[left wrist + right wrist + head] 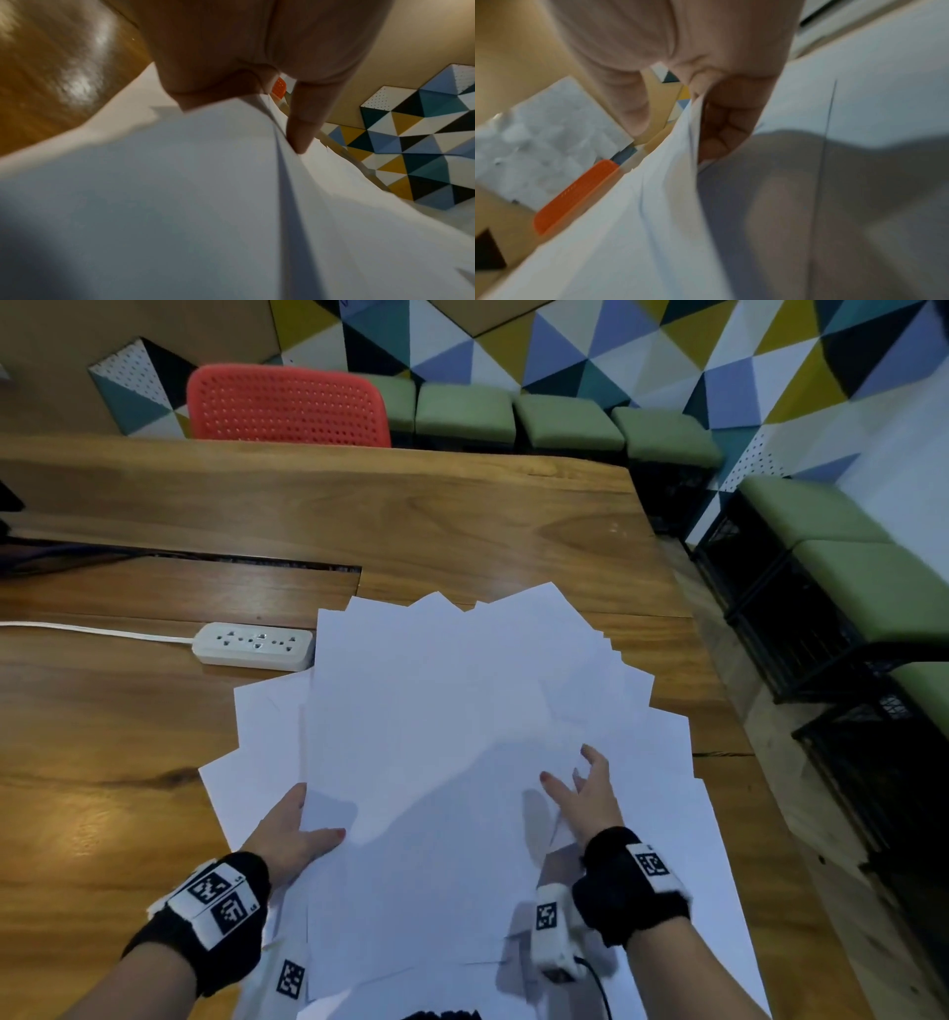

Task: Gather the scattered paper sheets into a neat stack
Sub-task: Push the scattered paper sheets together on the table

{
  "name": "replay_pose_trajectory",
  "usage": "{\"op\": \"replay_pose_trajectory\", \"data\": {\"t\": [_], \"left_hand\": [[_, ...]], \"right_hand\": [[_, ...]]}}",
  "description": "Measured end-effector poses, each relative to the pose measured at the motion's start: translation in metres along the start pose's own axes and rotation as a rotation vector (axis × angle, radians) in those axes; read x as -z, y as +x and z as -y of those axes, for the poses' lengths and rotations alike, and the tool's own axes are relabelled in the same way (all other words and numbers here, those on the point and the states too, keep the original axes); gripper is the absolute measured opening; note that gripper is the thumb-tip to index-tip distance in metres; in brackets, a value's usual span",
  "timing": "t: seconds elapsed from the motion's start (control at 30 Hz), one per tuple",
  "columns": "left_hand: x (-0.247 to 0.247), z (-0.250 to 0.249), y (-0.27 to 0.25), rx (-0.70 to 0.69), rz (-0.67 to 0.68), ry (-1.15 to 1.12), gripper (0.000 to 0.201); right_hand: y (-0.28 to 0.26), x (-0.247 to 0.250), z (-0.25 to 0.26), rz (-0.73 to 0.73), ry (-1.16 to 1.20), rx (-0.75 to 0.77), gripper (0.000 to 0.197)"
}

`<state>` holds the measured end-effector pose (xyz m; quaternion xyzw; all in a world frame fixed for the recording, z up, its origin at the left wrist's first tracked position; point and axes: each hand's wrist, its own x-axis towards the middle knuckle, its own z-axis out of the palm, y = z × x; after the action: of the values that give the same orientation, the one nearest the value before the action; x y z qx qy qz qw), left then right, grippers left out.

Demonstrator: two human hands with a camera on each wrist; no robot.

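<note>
Several white paper sheets (436, 711) lie fanned out and overlapping on the wooden table (411, 516). My left hand (308, 824) grips the left edge of a lifted bundle. In the left wrist view its thumb (300, 132) lies on top of the sheets (180, 182) and the fingers go underneath. My right hand (572, 775) hovers at the bundle's right side with fingers spread. In the right wrist view a raised edge of the sheets (641, 223) stands between the thumb (634, 113), which is clear of the paper, and the bent fingers (721, 130).
A white power strip (254, 645) with its cord lies just left of the papers. A dark slot (205, 557) cuts across the table behind it. The table's right edge runs close to the sheets. A red chair (287, 405) and green stools (565, 421) stand beyond.
</note>
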<state>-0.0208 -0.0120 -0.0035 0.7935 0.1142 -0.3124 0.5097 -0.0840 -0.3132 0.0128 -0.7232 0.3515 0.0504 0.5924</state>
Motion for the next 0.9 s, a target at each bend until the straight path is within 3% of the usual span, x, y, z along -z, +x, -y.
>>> {"op": "replay_pose_trajectory", "data": {"t": [0.17, 0.27, 0.43, 0.53, 0.67, 0.8, 0.9], "left_hand": [[0.001, 0.002, 0.000, 0.001, 0.034, 0.014, 0.058], [0.007, 0.004, 0.001, 0.009, -0.008, -0.048, 0.055], [0.014, 0.011, 0.002, 0.042, -0.022, -0.121, 0.056], [0.011, 0.009, 0.003, 0.045, -0.008, -0.154, 0.050], [0.009, 0.008, 0.001, 0.042, -0.002, -0.153, 0.049], [0.009, 0.008, -0.002, 0.039, -0.008, -0.165, 0.047], [0.005, 0.005, -0.003, 0.013, -0.021, -0.151, 0.061]], "right_hand": [[0.002, -0.020, 0.002, 0.137, -0.138, 0.064, 0.080], [0.010, -0.001, 0.001, 0.088, -0.007, 0.040, 0.074], [0.002, 0.012, -0.036, 0.049, 0.136, -0.123, 0.032], [0.000, 0.012, -0.046, -0.102, 0.088, -0.093, 0.017], [0.006, 0.032, -0.036, -0.298, -0.007, -0.022, 0.022], [0.009, 0.042, -0.013, -0.214, 0.016, -0.012, 0.024], [0.006, 0.018, -0.013, -0.141, 0.330, -0.078, 0.038]]}}
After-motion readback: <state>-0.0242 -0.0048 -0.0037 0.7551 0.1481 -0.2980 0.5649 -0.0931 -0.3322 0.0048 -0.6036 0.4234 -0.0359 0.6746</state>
